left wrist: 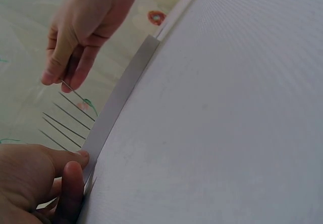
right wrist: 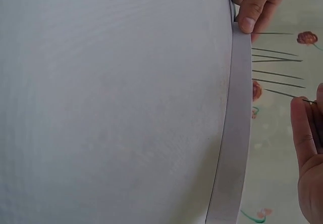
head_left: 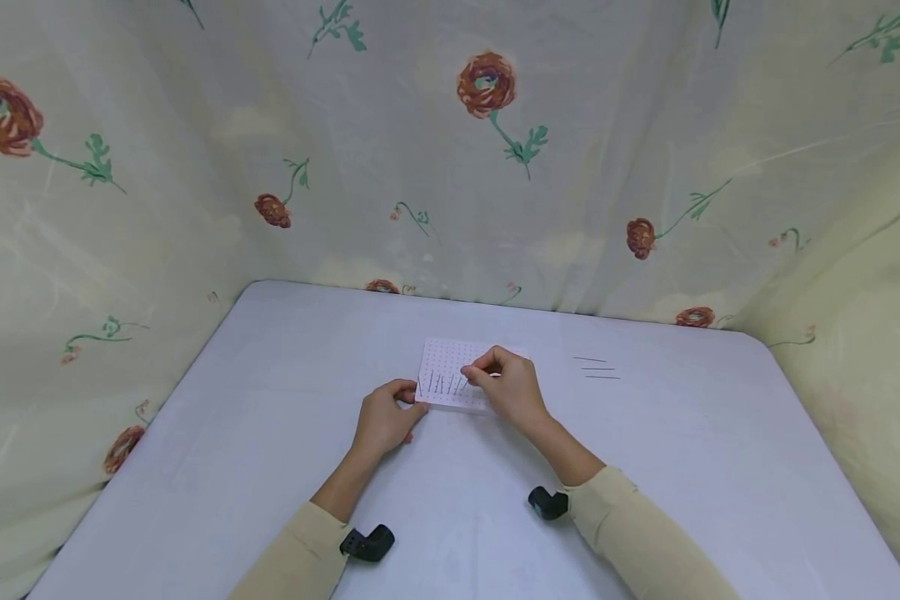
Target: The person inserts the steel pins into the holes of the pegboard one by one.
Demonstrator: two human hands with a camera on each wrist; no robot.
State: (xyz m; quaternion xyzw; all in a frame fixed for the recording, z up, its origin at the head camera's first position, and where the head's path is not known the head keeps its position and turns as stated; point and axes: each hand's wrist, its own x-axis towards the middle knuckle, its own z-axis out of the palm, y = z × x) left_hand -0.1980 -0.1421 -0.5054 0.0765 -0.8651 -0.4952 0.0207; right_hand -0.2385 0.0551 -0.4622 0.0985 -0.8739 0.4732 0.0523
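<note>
A white block with a grid of small holes (head_left: 450,354) lies on the table, several thin dark metal pins (left wrist: 73,114) standing in a row along its near side. My left hand (head_left: 386,417) grips the block's near left corner, thumb on the front edge and fingers curled beside it. Over the block, my right hand (head_left: 516,392) pinches another metal pin (right wrist: 280,93) between thumb and fingertips. This pin slants, its lower end close to the block, just right of the standing row. The right hand covers the block's right part in the head view.
Three loose pins (head_left: 603,377) lie apart on the white table (head_left: 682,433), right of the block. A flower-patterned curtain (head_left: 390,125) hangs behind the table and along its sides. Black wrist cameras (head_left: 367,543) sit at both sleeves.
</note>
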